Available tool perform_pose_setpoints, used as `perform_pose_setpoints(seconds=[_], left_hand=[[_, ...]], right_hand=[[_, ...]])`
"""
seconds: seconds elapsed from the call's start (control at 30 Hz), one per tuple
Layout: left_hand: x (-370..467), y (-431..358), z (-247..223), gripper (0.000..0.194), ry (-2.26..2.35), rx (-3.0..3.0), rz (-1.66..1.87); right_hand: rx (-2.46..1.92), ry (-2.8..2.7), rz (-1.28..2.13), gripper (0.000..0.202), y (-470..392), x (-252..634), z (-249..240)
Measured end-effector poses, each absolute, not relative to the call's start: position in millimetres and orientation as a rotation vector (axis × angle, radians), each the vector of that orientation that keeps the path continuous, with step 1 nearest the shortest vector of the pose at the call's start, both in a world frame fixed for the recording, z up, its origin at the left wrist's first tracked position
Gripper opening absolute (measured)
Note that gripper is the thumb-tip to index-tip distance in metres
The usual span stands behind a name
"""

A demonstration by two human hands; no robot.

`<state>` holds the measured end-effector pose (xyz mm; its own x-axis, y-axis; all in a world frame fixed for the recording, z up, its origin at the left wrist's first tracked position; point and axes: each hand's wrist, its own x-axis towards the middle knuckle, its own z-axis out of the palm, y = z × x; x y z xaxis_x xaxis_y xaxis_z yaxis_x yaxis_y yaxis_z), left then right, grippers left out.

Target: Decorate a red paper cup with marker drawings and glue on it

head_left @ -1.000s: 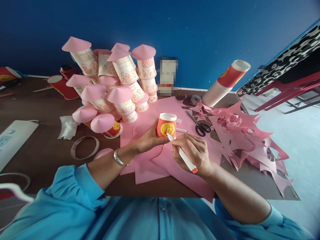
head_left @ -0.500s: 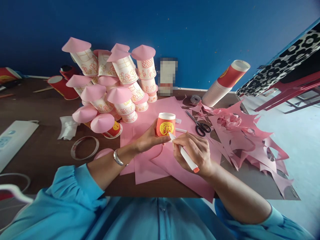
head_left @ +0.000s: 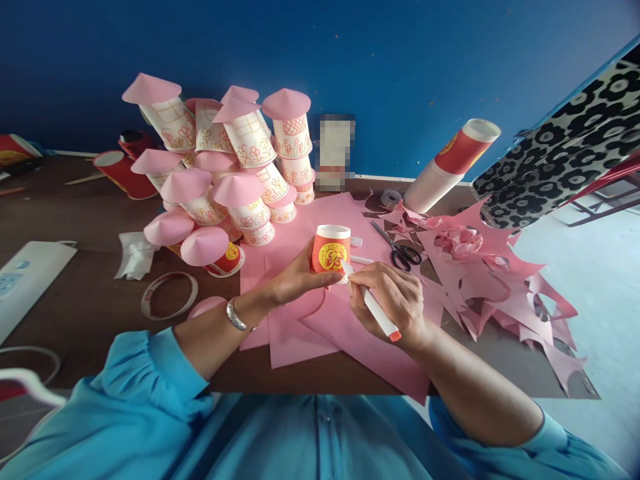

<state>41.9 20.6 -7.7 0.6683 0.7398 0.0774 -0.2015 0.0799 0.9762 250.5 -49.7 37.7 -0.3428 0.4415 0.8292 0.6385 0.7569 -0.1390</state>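
Left hand: wrapped around one red paper cup, thumb across its lower front. Cup sits above the pink sheets, near the tabletop's middle; smooth wall, round yellow emblem, white band at top. Lower edge partly covered by the thumb.

Right hand: grasping one thick white marker, orange-red at its butt end. Tip at the emblem's lower right; actual contact hard to confirm.

Behind the cup: a short white piece and a slim white rod, the rod partly masked by cup and right hand.

To the left, a cluster of paper-cup towers, walls drawn with red and yellow flowers, topped with smooth matte pink cones. At least ten cones; overlap prevents a full count. Another pink disc or cone is half hidden by the left forearm.

Nearer: one flat pale ring, one crinkled white wrapper.

To the right: one pair of black-handled scissors, one tape roll, one leaning cup stack, number of cups unclear. Curling, jagged pink offcuts lie heaped, uncountable. Black-and-white floral cloth runs out of frame.
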Motion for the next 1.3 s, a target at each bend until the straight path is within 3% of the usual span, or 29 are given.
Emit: perform_pose_setpoints(seconds=[0.43,1.03,1.3], left_hand=[[41.9,17.9,-2.1,0.083,0.504,1.308,0.74],[37.4,16.7,-23.4,0.066,0.505,1.13,0.879],[38.1,15.2,-14.5,0.068,0.567,1.202,0.872]], right_hand=[[-0.775,-1.927,-0.291,0.025,-52.0,256.0,41.5],[-1.043,-1.837,-0.067,0.035,-46.4,257.7,27.5],[-0.899,-1.877,-0.238,0.036,-48.8,260.2,32.5]])
